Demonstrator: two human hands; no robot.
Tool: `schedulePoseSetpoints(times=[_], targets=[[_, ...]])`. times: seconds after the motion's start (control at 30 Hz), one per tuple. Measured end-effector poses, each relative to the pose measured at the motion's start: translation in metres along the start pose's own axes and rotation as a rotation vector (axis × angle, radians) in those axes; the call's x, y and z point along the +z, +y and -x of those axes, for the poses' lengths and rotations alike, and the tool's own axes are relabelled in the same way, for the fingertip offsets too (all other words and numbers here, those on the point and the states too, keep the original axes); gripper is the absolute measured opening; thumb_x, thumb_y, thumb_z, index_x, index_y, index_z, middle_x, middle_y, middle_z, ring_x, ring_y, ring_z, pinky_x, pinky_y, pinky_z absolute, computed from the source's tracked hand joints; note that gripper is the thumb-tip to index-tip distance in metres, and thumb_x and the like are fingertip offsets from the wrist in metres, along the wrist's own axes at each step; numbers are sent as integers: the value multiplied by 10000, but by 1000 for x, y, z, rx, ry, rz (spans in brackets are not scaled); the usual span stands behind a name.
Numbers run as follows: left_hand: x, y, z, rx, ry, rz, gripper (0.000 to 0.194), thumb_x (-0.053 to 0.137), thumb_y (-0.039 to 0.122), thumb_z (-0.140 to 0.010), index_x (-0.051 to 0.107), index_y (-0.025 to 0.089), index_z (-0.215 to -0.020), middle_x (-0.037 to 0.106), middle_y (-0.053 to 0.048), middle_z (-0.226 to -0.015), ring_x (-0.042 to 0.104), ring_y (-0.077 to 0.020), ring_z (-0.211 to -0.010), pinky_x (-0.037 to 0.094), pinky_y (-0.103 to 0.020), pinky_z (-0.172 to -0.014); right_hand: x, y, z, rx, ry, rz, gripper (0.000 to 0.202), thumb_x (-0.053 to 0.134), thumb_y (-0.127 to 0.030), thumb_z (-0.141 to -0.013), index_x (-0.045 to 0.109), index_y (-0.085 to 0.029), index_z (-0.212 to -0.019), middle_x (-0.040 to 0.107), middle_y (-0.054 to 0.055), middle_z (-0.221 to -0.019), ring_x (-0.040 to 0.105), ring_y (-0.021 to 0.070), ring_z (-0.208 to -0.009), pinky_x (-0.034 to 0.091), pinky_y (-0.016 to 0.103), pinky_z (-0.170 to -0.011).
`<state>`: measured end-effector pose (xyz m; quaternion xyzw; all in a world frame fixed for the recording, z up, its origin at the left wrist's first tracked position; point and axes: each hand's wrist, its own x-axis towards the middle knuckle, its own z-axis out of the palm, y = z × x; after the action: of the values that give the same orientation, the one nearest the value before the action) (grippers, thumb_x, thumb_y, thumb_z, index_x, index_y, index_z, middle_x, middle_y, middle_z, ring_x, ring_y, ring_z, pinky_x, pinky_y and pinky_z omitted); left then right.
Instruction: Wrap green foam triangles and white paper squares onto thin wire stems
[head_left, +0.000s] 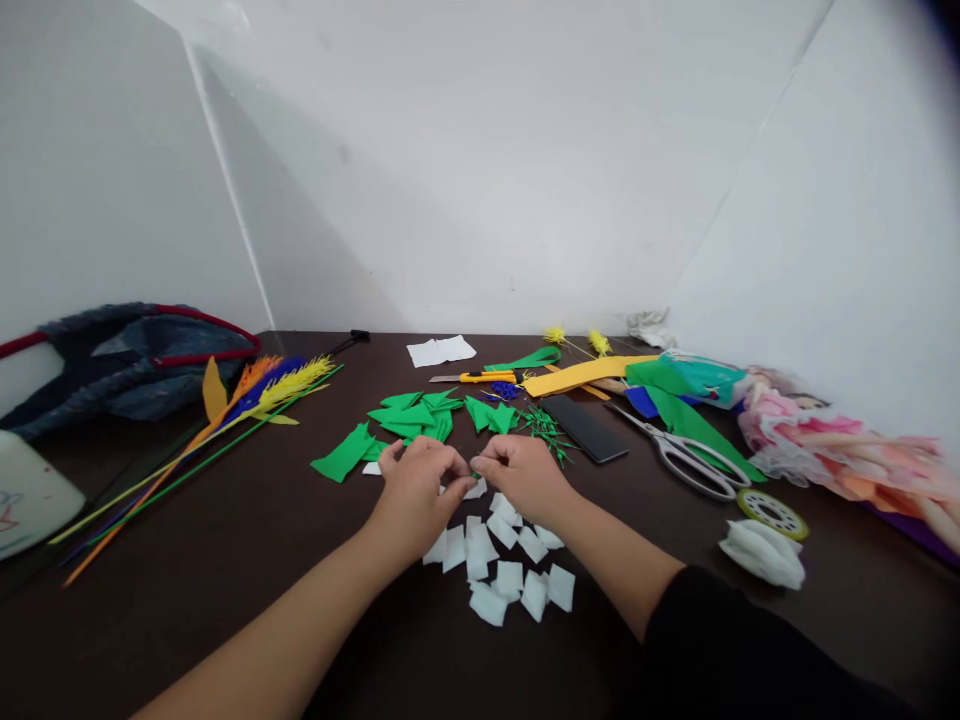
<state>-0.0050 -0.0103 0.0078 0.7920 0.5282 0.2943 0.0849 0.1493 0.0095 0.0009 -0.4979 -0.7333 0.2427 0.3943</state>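
The person's left hand [418, 490] and right hand [529, 478] meet over the middle of the tabletop [187, 590], fingertips nearly touching. The right grip is closed, thumb and forefinger pinching a small green bit [475, 478] between the two hands; it is too small for its direction or long axis to be made out. The left thumb and forefinger come together beside it, but whether that grip also holds the bit cannot be told.

Just nearer than the hands, white squares [480, 548] lie scattered at various angles, some overlapping. Beyond the left hand is a pile of pointed green pieces [416, 412], their tips facing several ways; at its near left a broader green piece [341, 455] runs from near left to far right. Beyond the right hand, thin green sprigs [546, 428] lie in a tangle, and beside them a dark flat slab [585, 428] has its long axis running from far left to near right.

Farther back, a yellow cutter [484, 377] lies left to right, blade pointing left. To the right, the scissors [697, 465] point their blades far left, handles near right. At left, long stems [180, 460] carry their feathery ends toward the far right.
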Motion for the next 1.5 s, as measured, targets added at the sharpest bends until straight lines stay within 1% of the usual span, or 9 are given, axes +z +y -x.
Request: schedulePoseSetpoints(times=[0.23, 0.4, 0.53, 0.63, 0.77, 0.9, 1.07, 1.2, 1.5], targets=[[1, 5, -3, -53, -89, 101, 90, 523, 260, -722, 556, 205, -659, 582, 18, -722, 496, -175, -777, 222, -468, -898, -1, 3, -1, -91, 20, 62, 330, 520, -283, -738, 419, -178, -442, 429, -34, -461, 406, 97, -497, 269, 229, -494], [0, 9, -3, -39, -98, 150, 104, 528, 255, -710, 552, 193, -630, 586, 6, -691, 501, -182, -756, 316, -388, -817, -1, 4, 1, -51, 14, -10, 444, 497, -382, -762, 339, -182, -398, 348, -44, -403, 328, 86, -436, 226, 237, -452], [-2, 10, -3, -87, -171, 385, 138, 507, 264, -723, 532, 179, -618, 571, 12, -614, 497, -156, -658, 368, -286, -661, -8, 7, 0, 83, -3, -355, 483, 451, -522, -769, 486, -163, -448, 369, -41, -385, 320, 79, -398, 243, 232, -427], [-1, 10, -2, -129, -230, 623, 142, 484, 254, -744, 511, 169, -633, 535, 25, -589, 461, -120, -579, 361, -246, -594, -12, 11, 0, 118, -118, -741, 505, 415, -578, -770, 644, -132, -712, 502, -4, -522, 421, 87, -463, 334, 227, -474], [2, 9, -1, -153, -268, 814, 165, 490, 279, -757, 496, 161, -641, 505, 29, -599, 441, -105, -581, 356, -230, -590, -8, 14, 3, 53, -255, -889, 337, 596, -465, -698, 677, -170, -839, 573, 25, -725, 501, 109, -624, 402, 252, -600], [5, 8, 0, -167, -273, 842, 216, 500, 329, -758, 496, 154, -631, 500, 21, -608, 441, -107, -588, 354, -231, -592, -3, 10, 5, 0, -123, -846, 177, 666, -357, -644, 666, -180, -632, 571, 5, -688, 510, 119, -666, 401, 264, -647], [8, 9, -2, -152, -201, 765, 188, 512, 292, -741, 470, 167, -607, 490, 33, -574, 440, -109, -566, 354, -233, -573, 2, 3, 7, 104, -30, -838, 182, 649, -323, -635, 599, -160, -572, 541, -6, -592, 467, 114, -580, 381, 269, -598], [13, 12, -2, -130, -73, 619, 146, 529, 246, -717, 471, 177, -601, 525, 32, -581, 477, -125, -595, 369, -245, -592, 8, 3, 8, 118, 117, -862, 293, 645, -292, -631, 427, -176, -474, 432, -45, -498, 402, 101, -533, 344, 251, -557], [12, 26, -1, -71, -47, 343, 107, 526, 216, -694, 496, 185, -596, 576, -3, -669, 515, -175, -738, 375, -283, -669, 14, 4, 7, 131, 244, -762, 401, 646, -294, -637, 299, -190, -466, 248, -83, -472, 229, 75, -461, 206, 230, -459]])
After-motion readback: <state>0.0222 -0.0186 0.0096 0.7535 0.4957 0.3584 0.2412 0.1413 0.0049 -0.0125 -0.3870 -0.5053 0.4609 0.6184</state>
